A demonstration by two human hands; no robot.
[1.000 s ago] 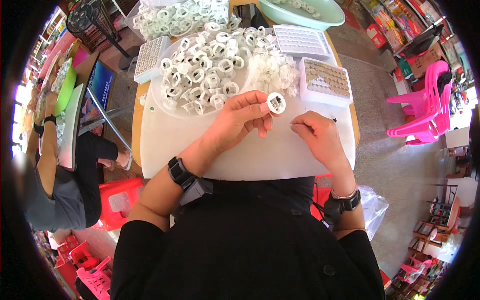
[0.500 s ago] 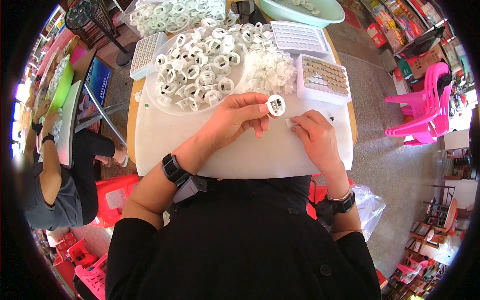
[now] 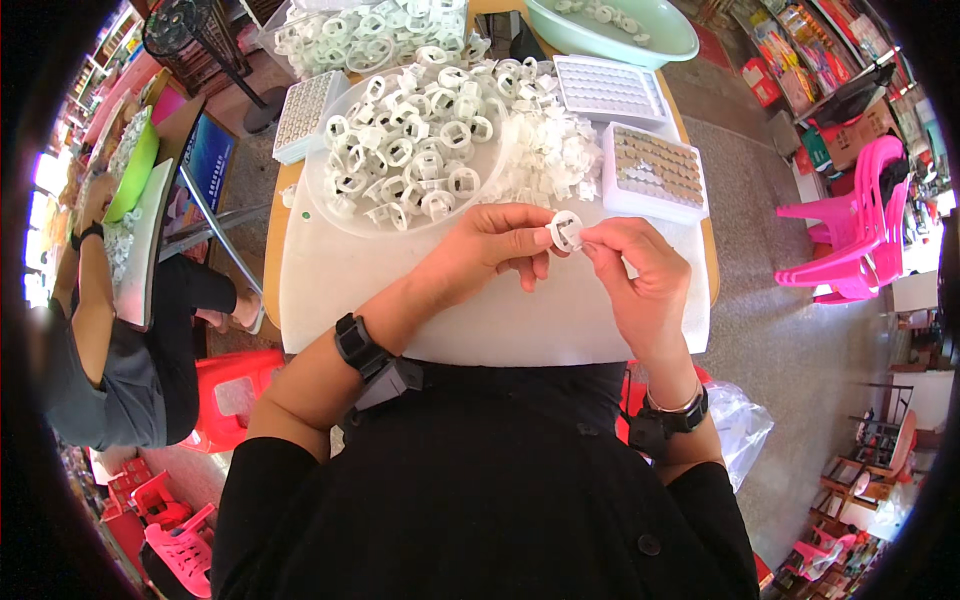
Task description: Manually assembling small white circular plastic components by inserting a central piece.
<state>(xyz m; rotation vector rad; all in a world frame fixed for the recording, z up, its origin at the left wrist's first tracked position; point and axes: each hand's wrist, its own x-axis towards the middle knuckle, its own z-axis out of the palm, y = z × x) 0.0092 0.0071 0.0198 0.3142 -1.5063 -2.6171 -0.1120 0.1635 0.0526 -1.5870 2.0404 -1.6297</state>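
Between thumb and fingers, my left hand (image 3: 505, 240) holds up a round white plastic part (image 3: 566, 229) with a cut-out middle, over the front half of the white board (image 3: 440, 320). My right hand (image 3: 645, 275) is pinched at the part's right side, its fingertips touching or nearly touching it. A small pale plastic piece is in that pinch, mostly hidden by the fingers. Just behind my hands lies a heap of small translucent white pieces (image 3: 548, 150). Farther left, a shallow clear round tray (image 3: 318, 200) is piled with similar round white parts (image 3: 400, 150).
Right of the heap stands a white box (image 3: 655, 205) with rows of small metallic discs. Behind it lies a white tray (image 3: 612, 88) of small parts; a pale green basin (image 3: 660, 45) is at the back. Another person (image 3: 110, 370) sits at the left. Pink chairs (image 3: 850, 230) stand right.
My right hand has risen from the board and moved left with the small piece to the round part. The round part has turned in my left hand. The whole view has shifted slightly.
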